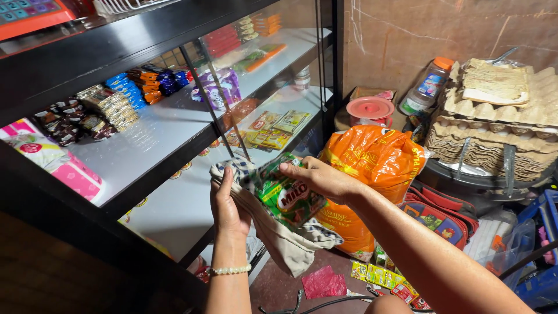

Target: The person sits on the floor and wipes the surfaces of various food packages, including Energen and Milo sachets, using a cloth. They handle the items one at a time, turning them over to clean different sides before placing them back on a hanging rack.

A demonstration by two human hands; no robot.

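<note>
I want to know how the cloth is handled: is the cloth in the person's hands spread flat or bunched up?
Bunched up. The beige cloth hangs in folds from the left hand, draped under the green packet that the right hand grips.

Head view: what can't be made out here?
- Left hand: its fingers lie behind the beige cloth and the green sachet strip; grip unclear.
- Green sachet strip: lower end tucked into the cloth; its length is hidden.
- Orange sack: base hidden behind the right hand and forearm.
- Egg trays: cut off by the right edge.
- Top-shelf packets: too small and blurred by glass.
</note>
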